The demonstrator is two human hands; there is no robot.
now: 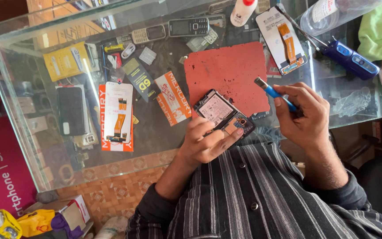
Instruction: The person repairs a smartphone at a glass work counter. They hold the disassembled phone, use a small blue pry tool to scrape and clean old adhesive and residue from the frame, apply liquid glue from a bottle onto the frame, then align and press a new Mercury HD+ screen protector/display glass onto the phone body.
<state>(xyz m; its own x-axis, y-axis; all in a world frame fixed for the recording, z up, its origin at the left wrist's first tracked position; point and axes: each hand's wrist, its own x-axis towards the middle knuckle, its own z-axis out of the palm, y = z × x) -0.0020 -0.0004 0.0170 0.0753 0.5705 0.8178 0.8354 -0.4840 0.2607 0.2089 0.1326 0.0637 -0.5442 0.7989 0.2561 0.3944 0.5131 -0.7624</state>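
The left hand (208, 141) is closing around the opened black smartphone with its back cover off (224, 114), thumb and fingers pinching its lower end so that it is resting tilted at the lower edge of the worn red rectangular work mat (231, 71), in the middle of the frame; the right hand (303, 117) is gripping a blue-handled metal-tipped prying tool (273, 92), its flat tip hovering just above and to the right of the phone, apart from it.

Doing this well, by my judgement, is calling for the left hand to be bracing the phone flat against the mat rather than letting it hang over the edge; the tool tip should be entering shallowly, at a low angle, and staying away from the orange flex ribbon near the phone's lower right corner; pressure should be coming from the fingers, not the wrist.

The glass-topped counter (32, 146) is showing shelf stock beneath it, so it is hard telling what is lying on the glass and what under it; the transparent bottle (332, 13) at the upper right is being cut off by the frame; the phone's lower end is being hidden by the fingers; the small parts inside it are too fine to make out.
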